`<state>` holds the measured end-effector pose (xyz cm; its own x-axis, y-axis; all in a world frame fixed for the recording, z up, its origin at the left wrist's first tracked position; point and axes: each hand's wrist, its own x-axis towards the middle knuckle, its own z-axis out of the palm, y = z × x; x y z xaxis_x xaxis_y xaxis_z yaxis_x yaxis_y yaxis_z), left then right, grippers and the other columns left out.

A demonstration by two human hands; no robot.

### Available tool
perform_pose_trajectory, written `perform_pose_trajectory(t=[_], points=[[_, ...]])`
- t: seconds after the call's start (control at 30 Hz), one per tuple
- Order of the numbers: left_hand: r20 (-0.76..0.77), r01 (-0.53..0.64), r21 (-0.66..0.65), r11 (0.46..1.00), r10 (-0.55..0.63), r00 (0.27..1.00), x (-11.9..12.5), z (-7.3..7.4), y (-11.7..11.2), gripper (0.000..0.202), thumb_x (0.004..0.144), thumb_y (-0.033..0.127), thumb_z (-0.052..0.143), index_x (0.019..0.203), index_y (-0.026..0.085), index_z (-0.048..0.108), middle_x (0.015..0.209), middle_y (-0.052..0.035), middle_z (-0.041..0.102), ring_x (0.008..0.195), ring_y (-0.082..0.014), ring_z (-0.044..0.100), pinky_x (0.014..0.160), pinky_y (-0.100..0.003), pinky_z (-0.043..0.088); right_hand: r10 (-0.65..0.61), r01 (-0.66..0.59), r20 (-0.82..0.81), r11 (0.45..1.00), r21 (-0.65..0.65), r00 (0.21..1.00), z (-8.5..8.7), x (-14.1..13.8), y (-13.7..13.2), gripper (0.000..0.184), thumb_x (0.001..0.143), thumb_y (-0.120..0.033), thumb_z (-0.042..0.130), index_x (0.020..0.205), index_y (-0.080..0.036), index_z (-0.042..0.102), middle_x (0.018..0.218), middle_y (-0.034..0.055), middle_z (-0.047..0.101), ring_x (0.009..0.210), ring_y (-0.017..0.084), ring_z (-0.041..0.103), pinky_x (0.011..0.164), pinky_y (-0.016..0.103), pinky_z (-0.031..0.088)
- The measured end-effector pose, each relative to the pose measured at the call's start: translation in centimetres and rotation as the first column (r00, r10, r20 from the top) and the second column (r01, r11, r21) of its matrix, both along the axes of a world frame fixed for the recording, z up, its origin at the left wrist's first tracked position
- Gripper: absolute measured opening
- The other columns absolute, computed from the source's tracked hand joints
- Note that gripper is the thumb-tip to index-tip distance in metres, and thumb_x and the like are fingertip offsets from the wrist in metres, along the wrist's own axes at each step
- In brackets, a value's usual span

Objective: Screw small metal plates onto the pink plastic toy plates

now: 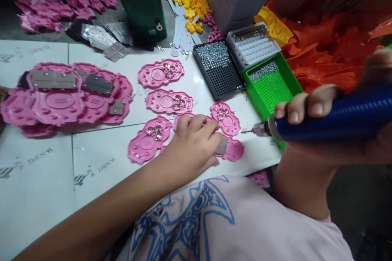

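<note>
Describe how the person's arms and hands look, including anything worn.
The left hand and right hand are ungloved. The left forearm is bare, with no watch or bracelet showing. The pale pink shirt has a blue print; its right sleeve looks short.

Assembly workshop: screwdriver [333,116], screw trays [226,80], heaped parts [45,10]

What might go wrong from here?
The blue driver in the right hand points its bit toward the left hand; a slip might scratch it.
The green tray sits close to the driver; a knock might spill its small metal pieces.
The overlapping pink stack might slide.
</note>
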<state>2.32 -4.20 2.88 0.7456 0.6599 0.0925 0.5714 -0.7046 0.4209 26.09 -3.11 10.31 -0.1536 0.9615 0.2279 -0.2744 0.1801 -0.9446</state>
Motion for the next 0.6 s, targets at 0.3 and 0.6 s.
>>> perform_pose_trajectory(t=[0.3,0.6], points=[[0.034,0.023,-0.068,0.997,-0.021,0.999,0.2,-0.6,0.2,0.030,0.085,0.035,0.070,0.108,0.016,0.068,0.107,-0.0095,0.065,0.103,-0.0311,0.050,0.083,-0.044,0.031,-0.170,0.167,-0.020,0.980,-0.113,0.985,-1.2,-2.9,-5.2,0.050,0.071,-0.043,0.073,0.119,-0.037,0.059,0.076,0.0003,0.062,0.065,0.023,0.061,0.066,0.048,0.053],[-0.005,0.078,-0.102,0.992,-0.079,0.997,0.1,-0.2,0.5,0.025,0.087,0.036,0.066,0.101,0.016,0.069,0.095,-0.0069,0.062,0.098,-0.0294,0.051,0.082,-0.044,0.031,-0.042,0.041,-0.032,0.999,-0.027,0.999,-2.2,-2.0,-4.4,0.045,0.080,-0.042,0.067,0.123,-0.035,0.060,0.074,0.0006,0.063,0.062,0.022,0.062,0.061,0.045,0.055]])
